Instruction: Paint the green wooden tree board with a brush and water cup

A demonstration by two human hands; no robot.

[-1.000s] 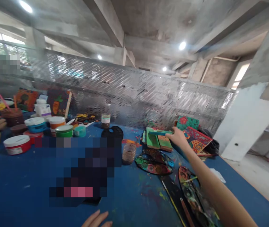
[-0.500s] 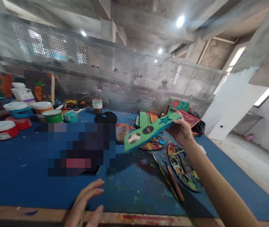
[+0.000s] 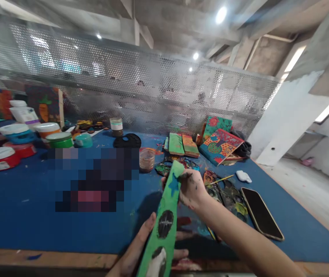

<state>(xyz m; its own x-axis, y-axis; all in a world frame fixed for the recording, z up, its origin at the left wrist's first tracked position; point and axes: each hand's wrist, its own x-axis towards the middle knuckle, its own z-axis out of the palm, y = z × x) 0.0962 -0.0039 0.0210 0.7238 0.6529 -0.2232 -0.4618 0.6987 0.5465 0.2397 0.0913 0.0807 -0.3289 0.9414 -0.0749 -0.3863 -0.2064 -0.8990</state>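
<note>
A long, narrow green painted board (image 3: 161, 213) is held slanting over the table's near edge, its near end cut off by the frame's bottom. It bears a blue star shape, a dark oval and a white-and-black patch. My right hand (image 3: 193, 189) grips the far end, thumb on the right side and a few fingertips showing at the left. Around the lower part is my left hand (image 3: 138, 243), with its thumb along the left edge and fingers coming out on the right. Beneath the right forearm lie paint-stained palettes (image 3: 228, 194) with a thin brush (image 3: 220, 179) across them.
A phone (image 3: 262, 213) and a small white case (image 3: 243, 176) lie at right. Behind the board stand a jar of murky water (image 3: 146, 161) and painted boards (image 3: 221, 146). Paint tubs (image 3: 59, 140) crowd the left. A pixelated dark patch covers part of the table, before a perforated metal screen (image 3: 141, 88).
My right hand has brought the board nearer and turned it from crosswise to lengthwise. My left hand has moved right and closed around its lower part. The phone has come into view.
</note>
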